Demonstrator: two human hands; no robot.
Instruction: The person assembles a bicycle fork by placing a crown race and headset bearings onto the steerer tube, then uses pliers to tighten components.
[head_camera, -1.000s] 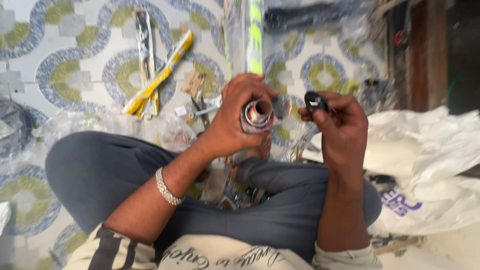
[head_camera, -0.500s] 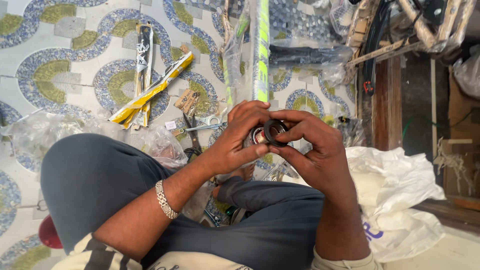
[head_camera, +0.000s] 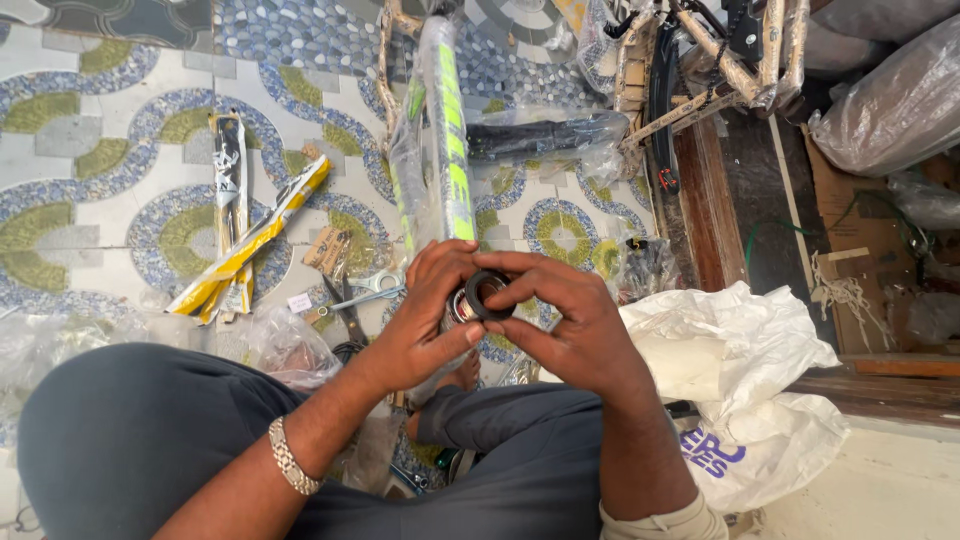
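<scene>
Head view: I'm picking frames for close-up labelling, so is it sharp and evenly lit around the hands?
Head view: left hand, right hand and black ring sharp in soft even daylight; glare on the white bag; tiled floor lines bow near the edges.

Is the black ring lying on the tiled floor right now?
No, the black ring is pinched between the fingers of the right hand and left hand, pressed against the end of the green bicycle frame tube.

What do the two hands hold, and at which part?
The left hand grips the metal tube end around its side; the right hand pinches the black ring by its rim.
</scene>
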